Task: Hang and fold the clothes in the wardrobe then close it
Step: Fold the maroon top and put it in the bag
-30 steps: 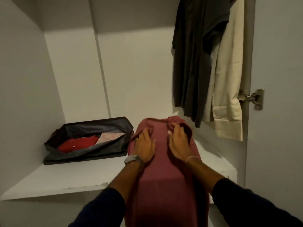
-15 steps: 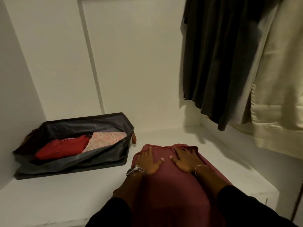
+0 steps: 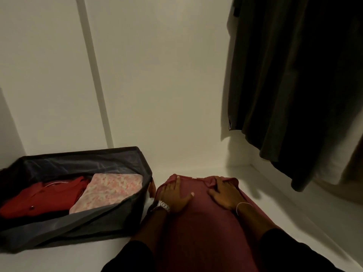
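While flat-palmed, both hands, left [image 3: 174, 195] | right [image 3: 225, 195], press soft maroon garment [image 3: 198, 228] | white shelf [image 3: 306, 213]

No lettering, label, brand mark or number can be read anywhere in the view. The wristwatch [image 3: 163, 205] on the left wrist shows only its metal band (its face is turned from the camera), and the pink patterned cloth [image 3: 110, 191] in the storage bag [image 3: 82, 218] carries a blurred print, not words.

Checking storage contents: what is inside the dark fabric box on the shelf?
The dark fabric box holds a folded red garment and a pink floral one beside it. Anything beneath them is covered.
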